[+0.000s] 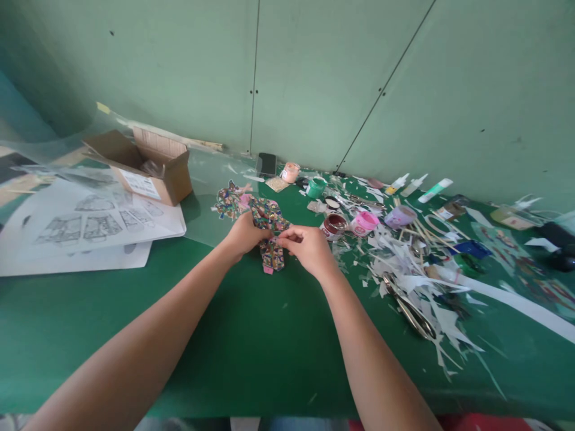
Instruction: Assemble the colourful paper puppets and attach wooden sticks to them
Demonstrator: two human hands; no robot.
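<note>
Patterned piece is being held over green table, L hand pinching it, R hand pinching at its edge; fine 2-handed fingertip work prob. ongoing, next move prob. needing steady L grip.

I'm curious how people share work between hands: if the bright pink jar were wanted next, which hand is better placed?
Probably the right hand: it is nearer the bright pink jar, while the left hand is farther off, holding the patterned piece.
</note>
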